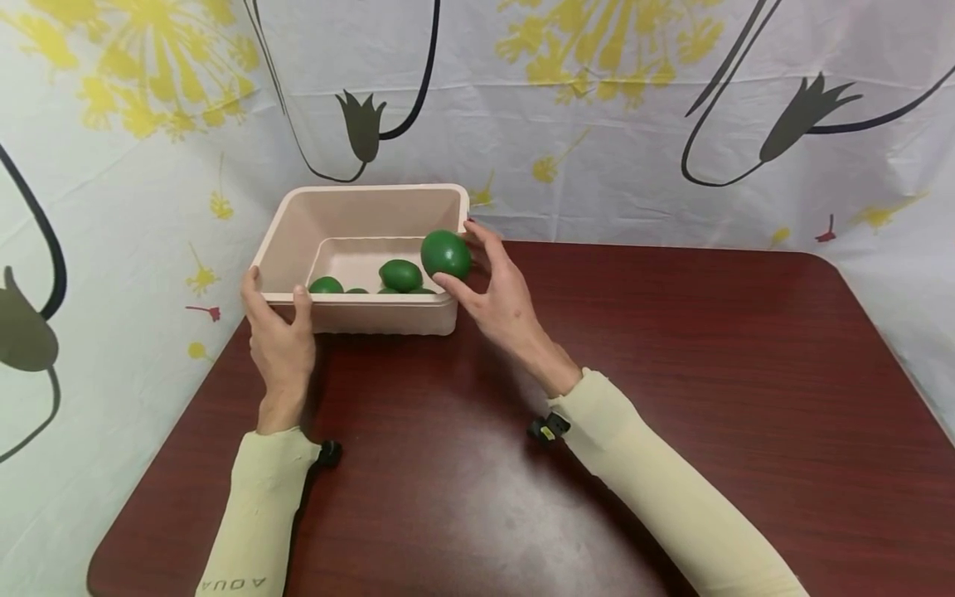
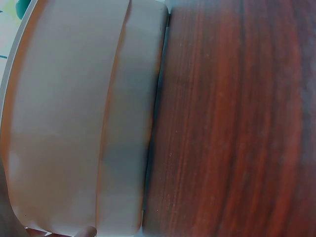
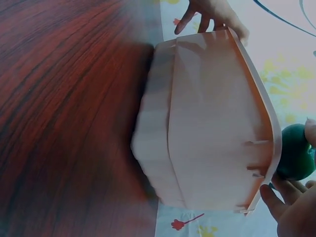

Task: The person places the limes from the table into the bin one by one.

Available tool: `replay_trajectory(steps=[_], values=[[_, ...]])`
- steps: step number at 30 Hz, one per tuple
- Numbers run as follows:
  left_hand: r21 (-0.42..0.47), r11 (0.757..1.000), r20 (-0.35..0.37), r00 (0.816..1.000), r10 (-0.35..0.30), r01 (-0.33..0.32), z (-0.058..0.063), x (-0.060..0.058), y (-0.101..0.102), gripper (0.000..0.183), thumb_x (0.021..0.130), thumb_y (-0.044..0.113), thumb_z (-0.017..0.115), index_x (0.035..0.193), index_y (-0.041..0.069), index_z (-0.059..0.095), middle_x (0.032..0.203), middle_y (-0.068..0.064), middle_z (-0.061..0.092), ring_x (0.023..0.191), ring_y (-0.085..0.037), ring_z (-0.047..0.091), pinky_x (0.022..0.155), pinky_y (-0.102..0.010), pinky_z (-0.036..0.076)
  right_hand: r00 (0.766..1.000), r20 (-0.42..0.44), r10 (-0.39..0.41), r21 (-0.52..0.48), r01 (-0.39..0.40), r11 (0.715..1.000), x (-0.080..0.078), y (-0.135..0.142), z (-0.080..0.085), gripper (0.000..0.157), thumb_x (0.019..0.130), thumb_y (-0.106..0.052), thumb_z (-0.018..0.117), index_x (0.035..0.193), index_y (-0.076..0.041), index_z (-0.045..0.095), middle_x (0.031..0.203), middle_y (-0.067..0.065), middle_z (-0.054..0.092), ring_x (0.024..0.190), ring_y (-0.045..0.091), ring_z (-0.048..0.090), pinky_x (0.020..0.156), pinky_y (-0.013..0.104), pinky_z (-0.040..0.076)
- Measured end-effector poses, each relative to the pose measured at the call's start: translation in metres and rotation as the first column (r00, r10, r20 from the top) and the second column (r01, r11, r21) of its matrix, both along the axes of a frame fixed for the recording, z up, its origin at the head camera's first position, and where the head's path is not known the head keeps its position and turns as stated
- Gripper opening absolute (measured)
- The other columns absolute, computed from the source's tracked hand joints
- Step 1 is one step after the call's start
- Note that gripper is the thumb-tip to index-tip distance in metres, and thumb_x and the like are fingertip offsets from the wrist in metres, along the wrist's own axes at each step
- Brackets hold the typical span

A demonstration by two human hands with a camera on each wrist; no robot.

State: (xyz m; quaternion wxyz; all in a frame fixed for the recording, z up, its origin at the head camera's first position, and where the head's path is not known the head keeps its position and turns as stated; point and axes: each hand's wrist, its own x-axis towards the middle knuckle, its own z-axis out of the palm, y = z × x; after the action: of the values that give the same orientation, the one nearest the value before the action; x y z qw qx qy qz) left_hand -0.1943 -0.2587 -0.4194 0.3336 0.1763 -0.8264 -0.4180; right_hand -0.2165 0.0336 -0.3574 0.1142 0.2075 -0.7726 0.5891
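A pale pink plastic bin [image 1: 384, 315] stands on the table, seen from the front in the head view. My left hand [image 1: 281, 340] grips its front left corner, thumb at the front rim and fingers at the left side. Between the thumb and fingers of my right hand [image 1: 503, 298] is a smooth green lime [image 1: 445, 254], held at rim height by the front right corner. More limes, one of them a lime [image 1: 400, 275] with a pointed end, lie inside the bin, partly hidden by its front wall. The right wrist view shows the held lime [image 3: 296, 153] beside the rim.
The dark red wooden table [image 1: 694, 398] extends to the right and in front of the bin. Behind and to the left hangs a white cloth [image 1: 597, 157] with yellow and grey flower prints, close to the bin's back.
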Motion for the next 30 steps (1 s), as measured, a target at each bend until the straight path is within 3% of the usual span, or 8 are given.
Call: replay_trajectory(steps=[7, 13, 23, 30], values=[[0.006, 1.000, -0.002, 1.000, 0.008, -0.008, 0.001, 0.000, 0.001, 0.075, 0.094, 0.062, 0.053, 0.161, 0.034, 0.031, 0.165, 0.004, 0.041, 0.119, -0.050, 0.058, 0.097, -0.068, 0.041, 0.999, -0.027, 0.035, 0.063, -0.033, 0.997, -0.001, -0.001, -0.003, 0.063, 0.097, -0.022, 0.074, 0.153, -0.012, 0.047, 0.152, 0.008, 0.058, 0.136, 0.023, 0.061, 0.111, 0.039, 0.049], [0.004, 1.000, 0.002, 1.000, 0.010, -0.010, -0.001, 0.000, 0.000, 0.076, 0.094, 0.062, 0.053, 0.161, 0.034, 0.031, 0.165, 0.003, 0.041, 0.119, -0.051, 0.058, 0.097, -0.068, 0.041, 1.000, -0.010, 0.016, 0.049, -0.016, 0.999, 0.000, 0.004, -0.007, 0.054, 0.098, -0.022, 0.072, 0.147, -0.010, 0.054, 0.148, 0.009, 0.061, 0.138, 0.022, 0.059, 0.114, 0.037, 0.047], [0.012, 1.000, 0.014, 1.000, 0.018, -0.018, 0.001, 0.001, 0.001, 0.076, 0.093, 0.062, 0.053, 0.161, 0.036, 0.031, 0.166, 0.004, 0.041, 0.123, -0.051, 0.057, 0.099, -0.068, 0.040, 0.998, 0.062, -0.028, 0.029, 0.026, 0.999, 0.004, 0.028, -0.019, 0.052, 0.100, -0.032, 0.070, 0.146, -0.012, 0.055, 0.147, 0.009, 0.060, 0.129, 0.033, 0.064, 0.108, 0.052, 0.051], [0.012, 1.000, 0.016, 1.000, 0.009, -0.010, 0.002, 0.002, 0.001, 0.079, 0.092, 0.064, 0.054, 0.162, 0.036, 0.029, 0.166, 0.003, 0.040, 0.128, -0.047, 0.056, 0.101, -0.067, 0.040, 0.996, 0.068, -0.063, 0.040, 0.060, 0.997, 0.005, 0.048, -0.030, 0.051, 0.100, -0.032, 0.069, 0.146, -0.014, 0.056, 0.146, 0.009, 0.059, 0.131, 0.029, 0.062, 0.108, 0.052, 0.050]])
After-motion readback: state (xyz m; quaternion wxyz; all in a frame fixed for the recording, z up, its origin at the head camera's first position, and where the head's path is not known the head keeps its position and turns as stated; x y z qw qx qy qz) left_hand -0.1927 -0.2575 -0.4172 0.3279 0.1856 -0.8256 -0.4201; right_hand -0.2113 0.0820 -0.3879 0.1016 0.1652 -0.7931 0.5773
